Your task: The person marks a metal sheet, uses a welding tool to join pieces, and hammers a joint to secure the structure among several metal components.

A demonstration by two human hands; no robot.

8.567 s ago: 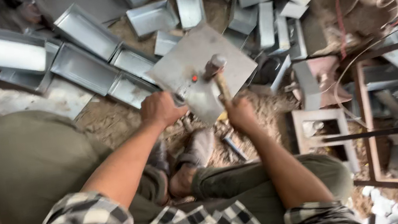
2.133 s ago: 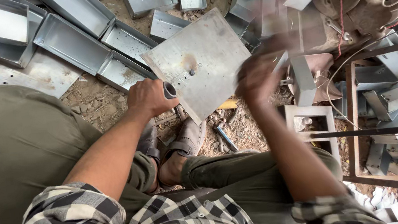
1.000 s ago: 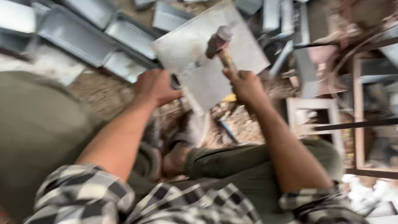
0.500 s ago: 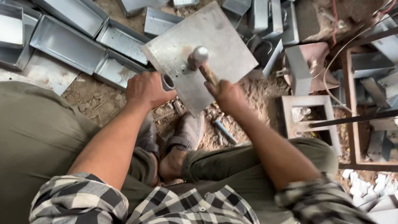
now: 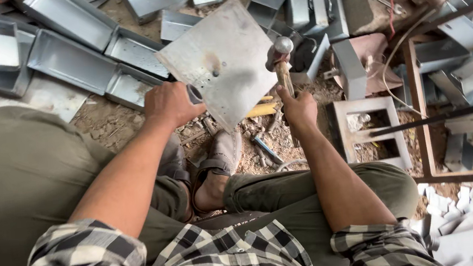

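Left hand [image 5: 170, 104] clasps a small tube, probably, against the stiff plate [image 5: 221, 59]; right hand [image 5: 299, 107] grips the heavy hammer [image 5: 280, 55] low on its handle.

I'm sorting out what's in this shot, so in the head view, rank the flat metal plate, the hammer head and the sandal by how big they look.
1. Flat metal plate, largest by far.
2. Sandal, clearly smaller, though nearer the camera.
3. Hammer head, smallest; the right hand grips its wooden handle.
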